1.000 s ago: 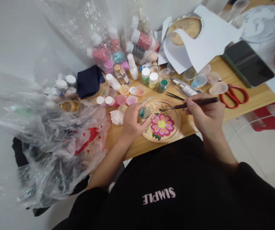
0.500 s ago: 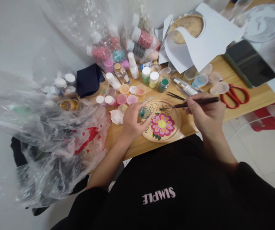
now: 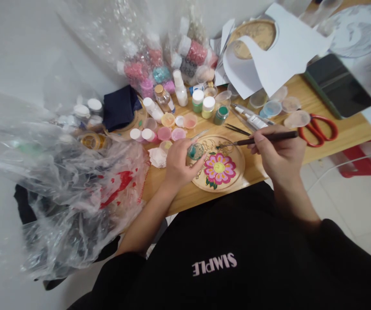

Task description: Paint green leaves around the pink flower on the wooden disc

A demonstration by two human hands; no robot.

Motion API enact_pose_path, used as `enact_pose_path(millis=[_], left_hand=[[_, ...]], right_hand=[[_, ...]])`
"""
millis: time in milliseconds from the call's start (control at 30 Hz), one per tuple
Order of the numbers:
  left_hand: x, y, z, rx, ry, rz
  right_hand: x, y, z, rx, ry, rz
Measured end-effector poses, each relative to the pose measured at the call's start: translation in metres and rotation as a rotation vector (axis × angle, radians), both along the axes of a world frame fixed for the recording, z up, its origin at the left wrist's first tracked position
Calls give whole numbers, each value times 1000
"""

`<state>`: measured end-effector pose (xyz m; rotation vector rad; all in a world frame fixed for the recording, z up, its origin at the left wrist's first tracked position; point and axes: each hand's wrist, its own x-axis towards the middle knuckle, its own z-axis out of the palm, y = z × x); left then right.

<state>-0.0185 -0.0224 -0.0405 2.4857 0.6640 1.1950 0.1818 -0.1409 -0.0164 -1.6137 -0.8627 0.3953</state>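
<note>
A round wooden disc point(image 3: 236, 168) lies near the table's front edge, with a raised outline design and a pink flower point(image 3: 219, 168) with a yellow centre and green leaves. My left hand point(image 3: 181, 162) rests at its left side, fingers curled round a small clear cup point(image 3: 196, 151) with green paint in it. My right hand point(image 3: 277, 153) is closed on a slim dark-handled paint tool point(image 3: 269, 137). Its thin metal tip touches or hovers just over a green patch above the flower; I cannot tell which.
Behind the disc stand paint jars point(image 3: 221, 115), bottles point(image 3: 180, 88) and small colour cups point(image 3: 165, 133). Black tweezers point(image 3: 238, 129) lie beyond the disc. Red-handled scissors point(image 3: 321, 129) and a phone point(image 3: 338, 86) lie right. Crumpled plastic bags point(image 3: 85, 206) cover the left; white paper point(image 3: 269, 56) lies behind.
Both hands stay almost where they were, the cup and the tool still in them. The tool's handle end shows a very slight shift to the right.
</note>
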Motion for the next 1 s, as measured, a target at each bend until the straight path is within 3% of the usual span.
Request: enact_pose_path(millis=[1000], left_hand=[[-1,0,0,-2,14,6]], right_hand=[[-1,3,1,11,-23,24]])
